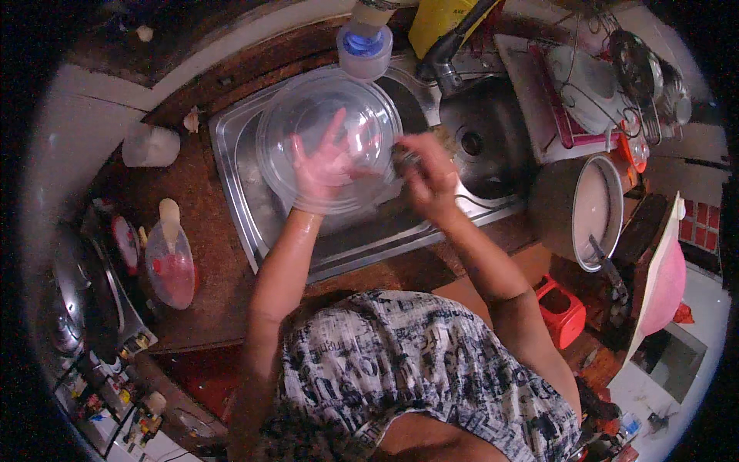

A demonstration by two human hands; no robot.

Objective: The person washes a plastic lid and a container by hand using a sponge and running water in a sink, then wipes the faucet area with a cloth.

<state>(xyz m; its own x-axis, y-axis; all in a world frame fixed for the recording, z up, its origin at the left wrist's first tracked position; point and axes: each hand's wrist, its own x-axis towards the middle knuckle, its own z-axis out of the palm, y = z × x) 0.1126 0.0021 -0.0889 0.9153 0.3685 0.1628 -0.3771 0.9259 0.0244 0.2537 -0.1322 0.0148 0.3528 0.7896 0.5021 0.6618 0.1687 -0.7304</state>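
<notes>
A clear round bowl or lid (277, 133) is held over the metal drainer side of a steel sink (254, 231). Through the clear material my left hand (323, 161) shows, fingers spread, supporting it from behind or beneath. At its right rim, my right hand (430, 173) has its fingers curled around a small dark scrubber (404, 159), blurred. The sink's basin (491, 138) with its drain lies right of my right hand, below a black faucet (447, 69).
Right of the basin are a large metal pot (554, 213) with pale liquid and a dish rack (566, 127) holding plates. A white plastic container (151, 144) and an oval translucent dish (170, 265) sit on the left counter. A blue-and-clear container (365, 55) stands behind the sink.
</notes>
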